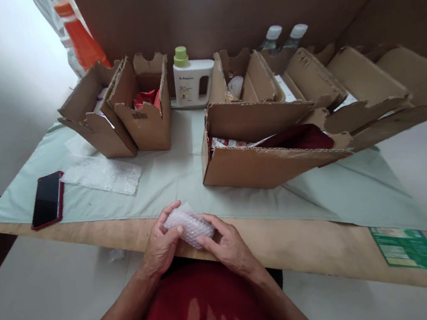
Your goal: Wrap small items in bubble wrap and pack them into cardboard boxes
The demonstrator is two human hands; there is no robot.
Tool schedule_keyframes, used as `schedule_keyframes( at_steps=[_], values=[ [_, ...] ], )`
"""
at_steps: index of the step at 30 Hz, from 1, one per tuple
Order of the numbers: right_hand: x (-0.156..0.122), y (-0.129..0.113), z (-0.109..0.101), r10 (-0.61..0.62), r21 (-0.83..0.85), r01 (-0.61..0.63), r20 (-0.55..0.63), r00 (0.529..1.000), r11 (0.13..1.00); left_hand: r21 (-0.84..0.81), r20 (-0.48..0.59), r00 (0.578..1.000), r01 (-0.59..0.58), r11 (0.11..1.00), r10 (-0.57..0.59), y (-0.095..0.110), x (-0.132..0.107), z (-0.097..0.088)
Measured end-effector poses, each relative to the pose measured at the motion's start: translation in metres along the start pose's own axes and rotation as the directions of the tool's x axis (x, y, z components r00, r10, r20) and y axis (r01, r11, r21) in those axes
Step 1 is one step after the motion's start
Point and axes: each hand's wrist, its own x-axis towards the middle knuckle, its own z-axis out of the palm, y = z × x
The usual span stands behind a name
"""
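A small bundle of bubble wrap point(189, 224) is held between both hands, just over the table's front edge. My left hand point(164, 242) grips its left end, thumb in front and fingers behind. At the other end, my right hand point(226, 243) pinches it between thumb and fingers. Whether anything lies inside the wrap I cannot make out. A flat, loose sheet of bubble wrap point(105, 175) rests on the cloth to the left, beyond my left hand. Past my right hand stands an open cardboard box point(255, 167) with dark red cloth and a printed packet in it.
A black phone point(46, 200) with a red edge lies at the left. Two cardboard boxes point(148, 129) stand behind it, near a white detergent bottle point(192, 83) and an orange bottle point(86, 42). More cardboard boxes point(370, 78) line the right back. A green printed sheet point(409, 249) lies front right.
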Motion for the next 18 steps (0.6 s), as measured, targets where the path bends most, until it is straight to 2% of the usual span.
schedule_keyframes(
  at_steps=[5, 8, 12, 14, 16, 18],
  values=[
    [0.001, -0.001, -0.008, 0.013, 0.005, -0.013, -0.058, 0.998, 1.0, 0.172, 0.058, 0.998, -0.046, 0.984, 0.037, 0.005, 0.001, -0.01],
    [0.001, 0.002, -0.016, 0.027, 0.017, -0.025, -0.105, 0.994, 1.0, 0.293, 0.153, 0.988, -0.037, 0.955, -0.008, 0.013, -0.001, -0.015],
    [0.002, 0.006, -0.023, 0.004, 0.013, -0.001, -0.199, 0.98, 1.0, 0.379, 0.255, 0.967, -0.069, 0.923, -0.032, 0.015, -0.003, -0.011],
    [0.002, 0.007, -0.026, -0.04, -0.042, 0.029, -0.309, 0.95, 0.999, 0.425, 0.208, 0.978, -0.118, 0.897, 0.03, 0.011, -0.002, -0.007],
    [0.001, 0.007, -0.027, -0.082, -0.108, 0.041, -0.406, 0.91, 0.993, 0.491, 0.105, 0.98, -0.198, 0.848, 0.168, 0.007, 0.002, -0.004],
    [-0.001, 0.007, -0.025, -0.085, -0.118, 0.04, -0.411, 0.908, 0.992, 0.605, 0.047, 0.931, -0.314, 0.732, 0.361, 0.004, 0.006, -0.001]
  ],
)
